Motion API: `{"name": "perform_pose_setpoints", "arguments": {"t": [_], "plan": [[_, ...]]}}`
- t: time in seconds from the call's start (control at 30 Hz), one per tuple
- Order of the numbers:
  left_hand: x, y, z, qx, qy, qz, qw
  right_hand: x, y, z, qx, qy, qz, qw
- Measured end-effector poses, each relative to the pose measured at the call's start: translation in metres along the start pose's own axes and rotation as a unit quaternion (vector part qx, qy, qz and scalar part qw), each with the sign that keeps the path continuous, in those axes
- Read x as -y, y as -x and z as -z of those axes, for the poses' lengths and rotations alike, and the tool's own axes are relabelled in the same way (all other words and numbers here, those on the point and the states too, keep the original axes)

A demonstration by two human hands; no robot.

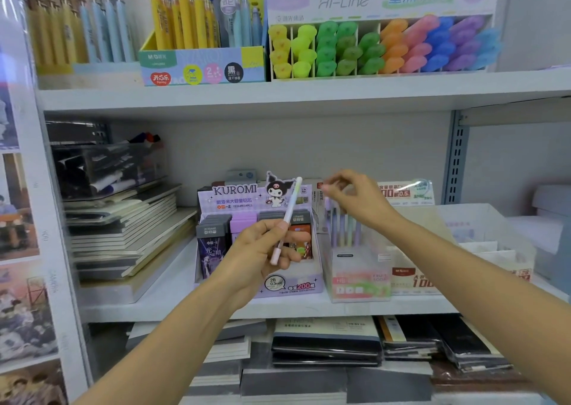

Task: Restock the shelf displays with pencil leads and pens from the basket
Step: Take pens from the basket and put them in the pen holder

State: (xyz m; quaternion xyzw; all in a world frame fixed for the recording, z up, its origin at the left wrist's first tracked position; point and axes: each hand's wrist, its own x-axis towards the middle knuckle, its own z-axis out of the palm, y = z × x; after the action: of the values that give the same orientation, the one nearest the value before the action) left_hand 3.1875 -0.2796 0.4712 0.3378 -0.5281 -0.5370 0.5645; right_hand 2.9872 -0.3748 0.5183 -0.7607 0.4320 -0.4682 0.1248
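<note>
Pen (290,210), white with a pink end, at frame centre: pinched at a slant by the left hand (256,250) before the Kuromi lead box (234,194), probably awaiting slotting. The right hand (358,197) hovers over the clear pen display (358,275); blur hides whether it pinches anything.

Bright, even light fills my view, with soft shadow under the upper shelf (278,96). My right hand (355,194) smears with motion blur, and the frame's edges bow.
</note>
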Motion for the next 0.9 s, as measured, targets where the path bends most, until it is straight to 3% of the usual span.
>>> {"name": "perform_pose_setpoints", "arguments": {"t": [0.13, 0.2, 0.37, 0.7, 0.77, 0.9], "plan": [[0.000, 0.000, -0.007, -0.004, -0.044, -0.002, 0.999, 0.022, 0.011, 0.013, 0.115, -0.238, 0.004, 0.965], [-0.001, 0.001, -0.011, -0.005, -0.056, -0.010, 0.998, 0.026, 0.014, 0.016, 0.163, -0.249, 0.024, 0.954], [-0.011, 0.004, -0.011, -0.032, 0.017, -0.050, 0.998, 0.017, 0.022, 0.030, 0.140, -0.292, 0.007, 0.946], [-0.010, 0.000, -0.036, -0.102, 0.065, -0.144, 0.982, 0.013, 0.043, 0.032, 0.284, -0.244, -0.010, 0.927], [-0.013, 0.000, -0.043, -0.106, 0.060, -0.159, 0.980, 0.017, 0.043, 0.030, 0.256, -0.220, 0.010, 0.941], [-0.013, -0.006, -0.053, -0.154, -0.035, -0.173, 0.972, 0.027, 0.037, 0.033, 0.113, -0.283, 0.029, 0.952]]}}
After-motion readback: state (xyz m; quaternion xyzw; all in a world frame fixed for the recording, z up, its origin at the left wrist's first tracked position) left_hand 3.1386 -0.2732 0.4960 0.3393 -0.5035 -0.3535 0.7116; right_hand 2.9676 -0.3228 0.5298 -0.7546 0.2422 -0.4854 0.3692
